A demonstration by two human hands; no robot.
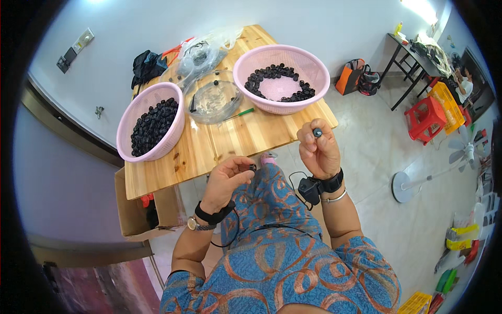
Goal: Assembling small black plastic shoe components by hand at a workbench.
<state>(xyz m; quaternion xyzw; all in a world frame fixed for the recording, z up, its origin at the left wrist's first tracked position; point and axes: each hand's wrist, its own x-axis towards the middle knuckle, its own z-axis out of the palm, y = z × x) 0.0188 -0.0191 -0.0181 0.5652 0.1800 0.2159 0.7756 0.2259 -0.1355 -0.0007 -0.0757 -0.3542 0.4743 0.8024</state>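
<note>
My left hand is closed, pinching a small black round part between thumb and fingertips in front of the table edge. Higher and further right, my right hand grips a small dark cylindrical piece by its sides, one round end showing. Ahead on the wooden table, a pink basket on the left holds a heap of small black parts. A second pink basket on the right has similar black parts spread in a ring around its bottom.
Between the baskets lie a clear round tray with a few black pieces and a green-handled tool. Clear plastic bags sit behind. A cardboard box stands under the table's left side. Rightward are a fan and a red stool.
</note>
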